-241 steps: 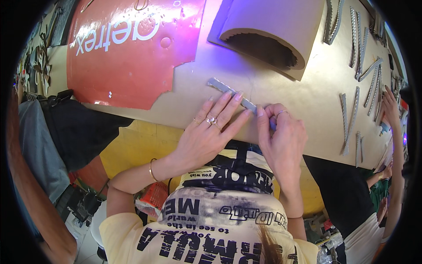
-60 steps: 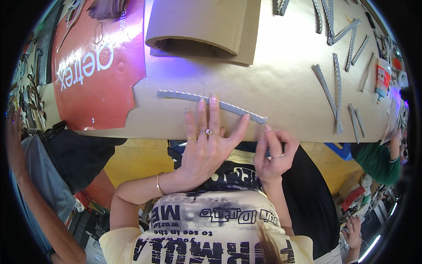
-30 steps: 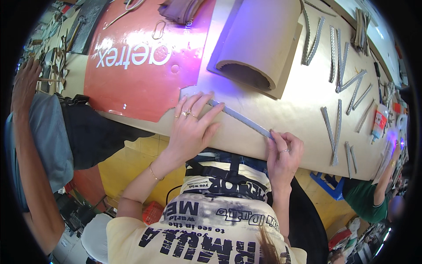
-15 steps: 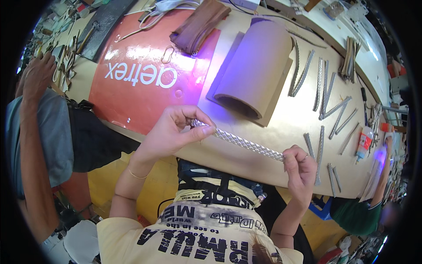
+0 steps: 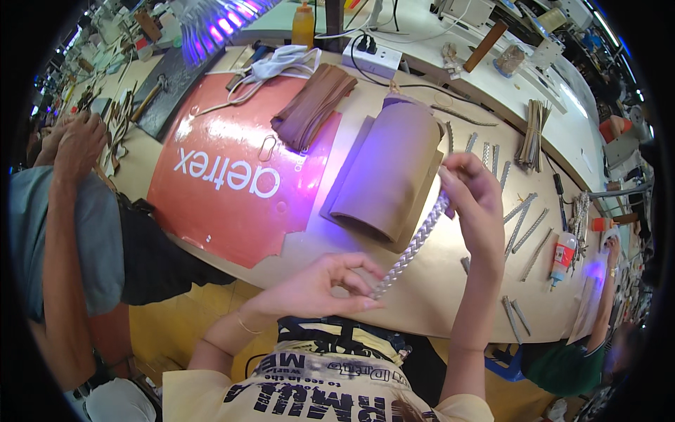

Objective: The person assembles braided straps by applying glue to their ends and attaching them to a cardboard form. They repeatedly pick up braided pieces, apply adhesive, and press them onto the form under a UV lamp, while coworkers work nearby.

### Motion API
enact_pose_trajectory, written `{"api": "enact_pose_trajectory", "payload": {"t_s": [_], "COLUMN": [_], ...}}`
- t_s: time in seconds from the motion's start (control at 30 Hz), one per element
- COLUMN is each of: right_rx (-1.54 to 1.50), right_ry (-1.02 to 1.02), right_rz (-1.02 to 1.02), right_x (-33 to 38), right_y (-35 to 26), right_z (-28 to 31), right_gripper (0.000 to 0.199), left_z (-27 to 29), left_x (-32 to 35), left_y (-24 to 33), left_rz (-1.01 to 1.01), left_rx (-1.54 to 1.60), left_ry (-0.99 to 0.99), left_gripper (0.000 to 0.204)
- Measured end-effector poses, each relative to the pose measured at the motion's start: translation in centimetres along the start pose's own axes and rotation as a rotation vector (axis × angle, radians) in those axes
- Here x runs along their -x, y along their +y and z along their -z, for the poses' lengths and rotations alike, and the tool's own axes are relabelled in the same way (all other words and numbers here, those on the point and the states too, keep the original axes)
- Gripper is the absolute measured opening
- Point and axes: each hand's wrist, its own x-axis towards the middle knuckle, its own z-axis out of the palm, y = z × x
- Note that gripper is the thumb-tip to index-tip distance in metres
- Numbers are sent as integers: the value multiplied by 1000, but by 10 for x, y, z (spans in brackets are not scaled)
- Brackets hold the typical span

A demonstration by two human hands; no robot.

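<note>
A silver braided strap (image 5: pixel 411 250) slants up and to the right between my two hands, just off the right side of a brown curled sheet (image 5: pixel 394 169). At its upper end, my right hand (image 5: pixel 474 200) pinches it between thumb and fingers. My left hand (image 5: pixel 327 287) has the lower end at its thumb and a bent finger, with the index finger held apart. More short braided strips (image 5: pixel 519 219) lie on the table to the right of my right hand, some partly hidden by it and the forearm.
A red sheet (image 5: pixel 232 228) covers the table's left part, with a brown bundle of strips (image 5: pixel 316 105) on it. A glue bottle (image 5: pixel 562 257) lies at the right. Behind are a power strip (image 5: pixel 373 58) and a yellow bottle (image 5: pixel 302 24). Co-workers' hands (image 5: pixel 81 144) are busy at both sides.
My right hand has risen toward the curled sheet and my left hand has moved down and right. The strap has swung from sloping down rightward to sloping up rightward. The view has tilted up.
</note>
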Motion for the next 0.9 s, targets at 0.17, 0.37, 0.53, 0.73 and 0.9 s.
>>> {"api": "enact_pose_trajectory", "payload": {"t_s": [0.17,0.37,0.53,0.73,0.9], "right_rx": [76,31,34,-45,-8], "right_ry": [-163,-187,-178,-238,-289], "right_rz": [120,124,88,19,-37], "right_x": [-33,-61,-84,-111,-130], "right_y": [-8,-11,-16,-18,-12], "right_z": [-32,-58,-74,-95,-103], "right_gripper": [26,25,25,25,21], "left_z": [-7,11,28,41,51], "left_x": [-18,-19,-20,-18,-23], "left_y": [11,27,33,43,50], "left_rz": [-270,-282,-364,-392,-446], "left_rx": [197,333,505,446,301], "left_ry": [43,181,239,420,542], "left_gripper": [49,44,40,33,28]}}
